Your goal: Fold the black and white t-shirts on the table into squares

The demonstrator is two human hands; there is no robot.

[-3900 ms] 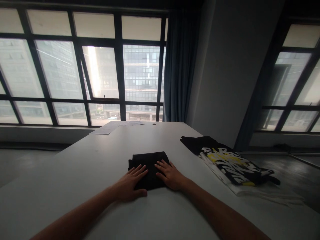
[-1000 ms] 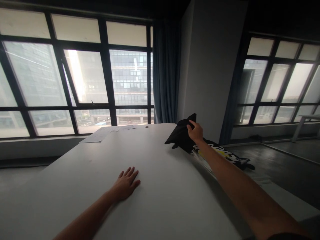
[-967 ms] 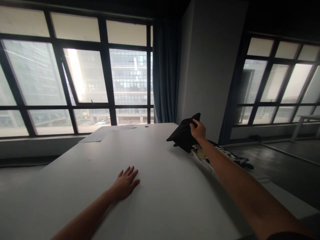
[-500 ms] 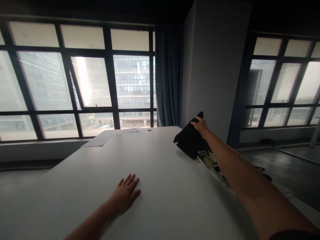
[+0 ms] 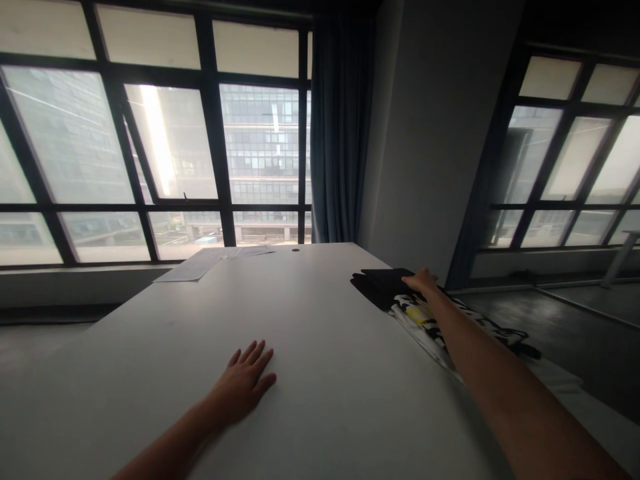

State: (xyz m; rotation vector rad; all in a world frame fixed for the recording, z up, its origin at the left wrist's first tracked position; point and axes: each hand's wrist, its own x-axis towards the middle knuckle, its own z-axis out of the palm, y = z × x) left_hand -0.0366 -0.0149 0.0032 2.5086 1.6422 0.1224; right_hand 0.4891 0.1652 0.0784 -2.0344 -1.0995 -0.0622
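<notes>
At right of centre, the folded black cloth (image 5: 383, 280) is plain, and the flat black-white-yellow printed cloth (image 5: 417, 315) next to it shows broken marks. The wide tabletop (image 5: 305, 320) is white; the hanging fabric curtain (image 5: 337, 140), upper centre, is dark blue.

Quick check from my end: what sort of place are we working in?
Likely an office or similar workroom, though I can't be certain. A large white table with paper sheets on it, dark-framed windows facing a multi-storey building, and a blue curtain suggest it.
</notes>
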